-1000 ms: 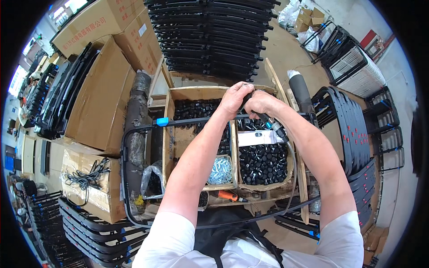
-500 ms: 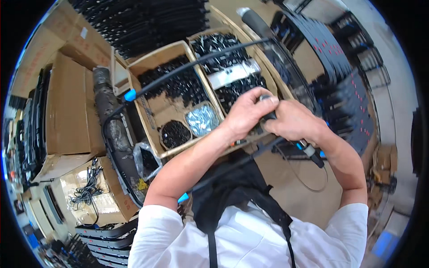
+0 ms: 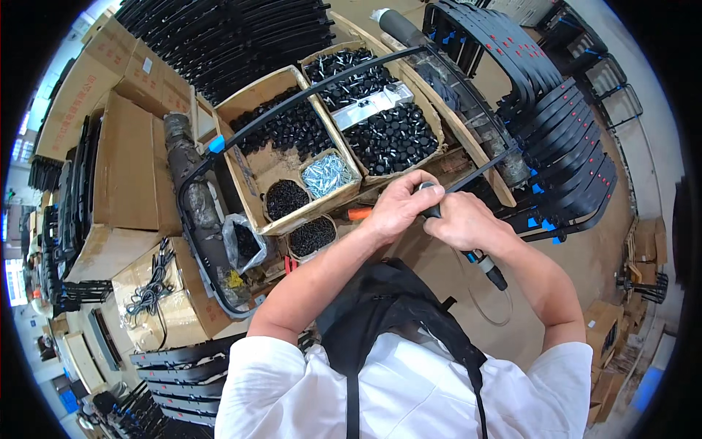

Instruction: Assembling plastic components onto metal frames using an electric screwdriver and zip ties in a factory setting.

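My right hand (image 3: 468, 219) is closed around a slim in-line power screwdriver (image 3: 491, 269), whose grey and black rear end sticks out below the fist with a thin hose. Thumb and fingers of my left hand (image 3: 401, 207) close on a black rounded piece (image 3: 431, 209) between the two hands; whether it belongs to the tool is hidden. Beyond the hands a black tubular frame (image 3: 329, 82) with blue tape (image 3: 216, 144) spans the parts boxes, and its near right bar (image 3: 482, 170) runs toward my hands.
A wooden box (image 3: 245, 201) holds black caps, silver screws (image 3: 326, 175) and black screws (image 3: 287, 199). Beside it, black knobs (image 3: 391, 139) fill a carton under a white strip (image 3: 371, 107). Black frames (image 3: 556, 124) stack at right; cardboard boxes (image 3: 121, 161) stand left.
The near bar of the frame has shifted away from my body and up toward the boxes. A second bowl of black screws has come into sight. Both hands keep their grip.
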`<state>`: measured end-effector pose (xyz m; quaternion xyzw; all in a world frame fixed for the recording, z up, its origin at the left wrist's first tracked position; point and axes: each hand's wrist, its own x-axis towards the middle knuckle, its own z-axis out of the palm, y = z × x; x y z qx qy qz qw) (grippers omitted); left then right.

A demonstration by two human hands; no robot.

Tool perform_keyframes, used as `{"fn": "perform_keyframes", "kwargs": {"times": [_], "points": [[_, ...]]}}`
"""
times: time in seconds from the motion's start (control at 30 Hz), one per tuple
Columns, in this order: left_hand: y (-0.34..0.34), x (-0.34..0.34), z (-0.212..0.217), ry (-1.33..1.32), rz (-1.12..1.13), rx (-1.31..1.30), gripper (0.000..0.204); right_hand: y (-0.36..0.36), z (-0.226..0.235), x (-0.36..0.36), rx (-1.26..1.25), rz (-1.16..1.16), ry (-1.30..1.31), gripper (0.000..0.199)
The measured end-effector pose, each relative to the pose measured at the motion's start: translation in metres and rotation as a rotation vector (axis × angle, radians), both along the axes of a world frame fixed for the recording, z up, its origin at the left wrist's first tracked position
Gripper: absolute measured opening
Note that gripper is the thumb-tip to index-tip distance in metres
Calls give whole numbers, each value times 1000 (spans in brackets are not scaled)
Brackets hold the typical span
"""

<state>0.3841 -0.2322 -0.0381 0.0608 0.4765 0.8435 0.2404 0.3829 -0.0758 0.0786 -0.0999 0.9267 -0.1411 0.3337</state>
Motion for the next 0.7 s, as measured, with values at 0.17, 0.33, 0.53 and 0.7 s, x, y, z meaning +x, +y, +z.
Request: {"fn": "perform_keyframes", "kwargs": {"times": [0.17,0.33,0.53,0.7], "points": [[2,15,2,28,89,4,19,8,-8,5,-36,106,75,46],[11,28,0,55,168,-38,20,17,-18,10,-36,173,96,42],[20,43,-5,103,255,-87,21,26,-20,16,-73,239,132,43],[24,50,-11,98,296,-114,19,26,-29,17,-19,244,56,50]]}}
